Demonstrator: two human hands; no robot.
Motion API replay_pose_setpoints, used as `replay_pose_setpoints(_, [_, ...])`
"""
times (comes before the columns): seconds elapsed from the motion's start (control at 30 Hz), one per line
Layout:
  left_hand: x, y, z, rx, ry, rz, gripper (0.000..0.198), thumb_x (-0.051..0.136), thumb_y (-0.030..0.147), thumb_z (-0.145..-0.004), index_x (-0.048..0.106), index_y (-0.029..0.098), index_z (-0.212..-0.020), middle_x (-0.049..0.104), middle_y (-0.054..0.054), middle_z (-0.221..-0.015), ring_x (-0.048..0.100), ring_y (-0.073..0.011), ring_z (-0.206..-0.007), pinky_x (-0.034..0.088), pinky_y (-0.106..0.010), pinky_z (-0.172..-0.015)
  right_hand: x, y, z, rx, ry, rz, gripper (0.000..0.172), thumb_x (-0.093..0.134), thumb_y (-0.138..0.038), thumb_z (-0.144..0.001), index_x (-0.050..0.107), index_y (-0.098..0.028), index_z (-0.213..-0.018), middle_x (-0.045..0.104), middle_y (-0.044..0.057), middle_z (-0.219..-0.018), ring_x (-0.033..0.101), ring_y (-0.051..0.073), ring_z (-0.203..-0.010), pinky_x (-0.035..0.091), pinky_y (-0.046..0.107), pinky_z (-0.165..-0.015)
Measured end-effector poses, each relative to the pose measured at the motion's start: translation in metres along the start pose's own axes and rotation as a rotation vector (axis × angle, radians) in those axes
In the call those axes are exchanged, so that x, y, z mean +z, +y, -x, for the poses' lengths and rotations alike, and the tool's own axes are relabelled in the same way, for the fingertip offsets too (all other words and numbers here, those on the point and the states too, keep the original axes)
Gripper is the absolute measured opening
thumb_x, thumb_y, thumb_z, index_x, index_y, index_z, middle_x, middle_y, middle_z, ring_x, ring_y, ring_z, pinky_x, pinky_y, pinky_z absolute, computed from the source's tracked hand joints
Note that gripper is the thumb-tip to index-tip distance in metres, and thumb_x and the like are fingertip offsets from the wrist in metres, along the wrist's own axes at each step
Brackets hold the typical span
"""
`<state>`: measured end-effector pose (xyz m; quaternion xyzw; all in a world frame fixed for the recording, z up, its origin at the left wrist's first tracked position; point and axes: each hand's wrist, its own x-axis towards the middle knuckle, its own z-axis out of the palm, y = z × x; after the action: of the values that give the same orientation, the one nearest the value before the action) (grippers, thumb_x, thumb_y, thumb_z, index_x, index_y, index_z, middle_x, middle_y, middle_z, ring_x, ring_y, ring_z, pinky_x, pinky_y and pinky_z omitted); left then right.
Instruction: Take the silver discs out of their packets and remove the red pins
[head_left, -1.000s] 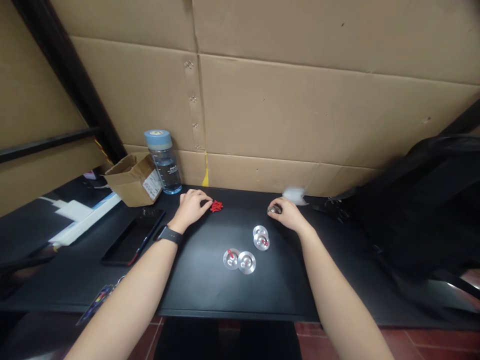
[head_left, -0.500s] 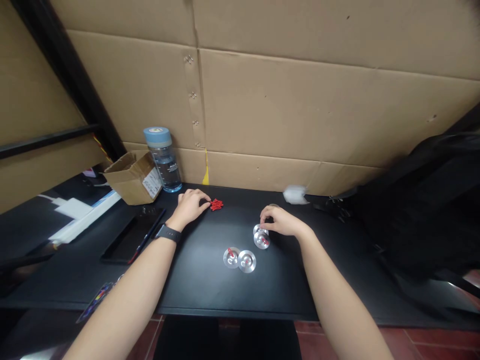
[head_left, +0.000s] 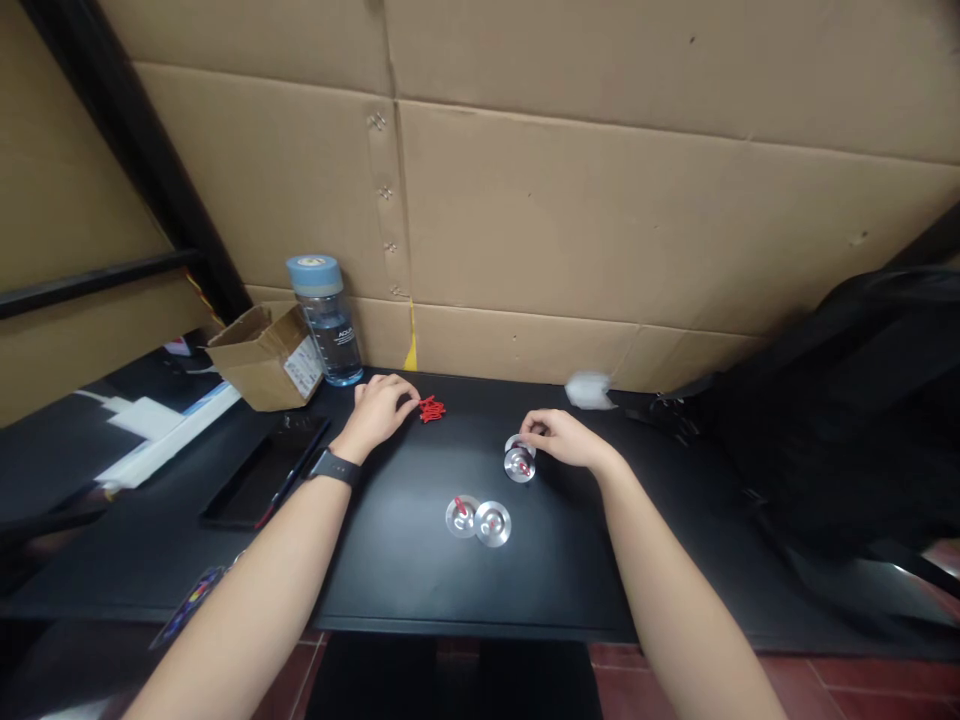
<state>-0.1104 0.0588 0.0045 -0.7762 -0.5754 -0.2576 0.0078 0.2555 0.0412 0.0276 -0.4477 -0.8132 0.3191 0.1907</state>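
Observation:
Several small silver domed discs with red cord at their centres, which look like finger cymbals, are on the black table. My right hand (head_left: 559,438) pinches the edge of the rear cymbal (head_left: 513,444) of one pair. Its front cymbal (head_left: 520,466), a bit of red cord on its dome, overlaps it. Nearer to me, a left cymbal (head_left: 454,518) with a red loop sticking up lies against another cymbal (head_left: 493,533). My left hand (head_left: 380,408), wearing a black watch, rests with thumb and finger closed at the edge of a small pile of red cords (head_left: 432,409).
A water bottle (head_left: 334,335) and an open cardboard box (head_left: 259,365) stand at back left. Before them lie a dark tablet-like slab (head_left: 262,480) and a white power strip (head_left: 169,440). Crumpled white wrap (head_left: 589,390) sits by the cardboard wall; a black bag (head_left: 840,420) is at right.
The cymbal pair at my right hand has shifted slightly away from me, and the front one now covers more of the rear one. My left hand has barely moved.

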Motion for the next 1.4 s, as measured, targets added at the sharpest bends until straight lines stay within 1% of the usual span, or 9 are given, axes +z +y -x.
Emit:
replay_pose_setpoints(0.2, [-0.003,0.012,-0.001,0.109,0.100,-0.088,0.013,0.060,0.029,-0.097,0.072,0.025,-0.094,0.071,-0.007,-0.111,0.055,-0.0290,-0.111,0.033,-0.042,-0.086,0.007,-0.008,0.000,0.022,0.109,-0.045,0.015,0.065,-0.033,-0.089,0.068,-0.020,-0.084,0.074,0.002,-0.073,0.066,0.016,-0.064,0.047,0.024,-0.060])
replay_pose_setpoints(0.33, [0.000,0.015,-0.002,0.128,0.088,-0.096,0.013,0.060,0.028,-0.097,0.072,0.025,-0.091,0.072,-0.006,-0.109,0.056,-0.0286,-0.110,0.033,-0.042,-0.084,0.008,-0.014,0.000,-0.021,0.132,-0.031,0.012,0.065,-0.031,-0.089,0.068,-0.021,-0.083,0.074,0.002,-0.073,0.065,0.015,-0.062,0.045,0.023,-0.058])
replay_pose_setpoints(0.47, [-0.001,0.015,-0.001,0.105,0.079,-0.075,0.015,0.059,0.030,-0.098,0.073,0.025,-0.093,0.072,-0.006,-0.110,0.056,-0.0285,-0.110,0.033,-0.043,-0.084,0.011,-0.015,-0.003,-0.035,0.273,0.036,0.014,0.063,-0.032,-0.091,0.065,-0.022,-0.082,0.071,0.000,-0.069,0.065,0.015,-0.060,0.046,0.025,-0.060])
replay_pose_setpoints(0.6, [-0.008,0.030,0.002,0.095,0.081,0.017,0.018,0.058,0.033,-0.099,0.074,0.026,-0.096,0.072,-0.005,-0.110,0.057,-0.0269,-0.109,0.033,-0.042,-0.085,0.021,-0.011,-0.011,0.019,0.363,-0.184,0.022,0.062,-0.043,-0.093,0.060,-0.022,-0.087,0.073,0.002,-0.079,0.071,0.017,-0.061,0.051,0.026,-0.057])
replay_pose_setpoints(0.73, [-0.012,0.069,0.010,0.178,0.048,0.151,0.015,0.059,0.036,-0.099,0.073,0.029,-0.100,0.072,-0.002,-0.110,0.059,-0.0243,-0.109,0.034,-0.041,-0.087,0.039,-0.023,-0.017,0.082,0.367,-0.581,0.035,0.069,-0.053,-0.087,0.056,-0.021,-0.089,0.070,0.008,-0.120,0.076,0.017,-0.069,0.056,0.026,-0.056])
replay_pose_setpoints(0.9, [-0.007,0.111,0.022,0.230,0.075,0.150,0.016,0.061,0.038,-0.099,0.071,0.028,-0.108,0.068,-0.004,-0.116,0.057,-0.0243,-0.109,0.036,-0.041,-0.087,0.063,-0.054,-0.016,0.071,0.332,-0.877,0.040,0.080,-0.052,-0.080,0.057,-0.020,-0.084,0.069,0.008,-0.123,0.074,0.020,-0.091,0.064,0.034,-0.071])
replay_pose_setpoints(1.03, [-0.003,0.118,0.026,0.175,0.094,0.132,0.009,0.064,0.032,-0.097,0.069,0.025,-0.099,0.067,-0.005,-0.114,0.056,-0.0250,-0.107,0.037,-0.041,-0.086,0.071,-0.063,-0.016,0.085,0.396,-0.901,0.040,0.082,-0.051,-0.078,0.060,-0.019,-0.080,0.072,0.007,-0.112,0.073,0.018,-0.085,0.063,0.037,-0.076])
replay_pose_setpoints(1.13, [-0.003,0.118,0.026,0.144,0.128,0.167,0.007,0.063,0.029,-0.098,0.069,0.025,-0.098,0.066,-0.005,-0.114,0.056,-0.0250,-0.108,0.037,-0.041,-0.087,0.072,-0.063,-0.016,0.070,0.379,-0.939,0.035,0.085,-0.047,-0.077,0.064,-0.019,-0.082,0.071,0.008,-0.118,0.072,0.019,-0.093,0.061,0.036,-0.082])
replay_pose_setpoints(1.4, [-0.003,0.117,0.024,0.122,0.109,0.304,0.010,0.059,0.029,-0.099,0.068,0.025,-0.096,0.066,-0.003,-0.111,0.057,-0.0228,-0.106,0.036,-0.040,-0.088,0.070,-0.062,-0.015,0.130,0.206,-1.187,0.046,0.085,-0.041,-0.080,0.061,-0.026,-0.116,0.074,0.004,-0.103,0.072,0.016,-0.088,0.057,0.030,-0.081])
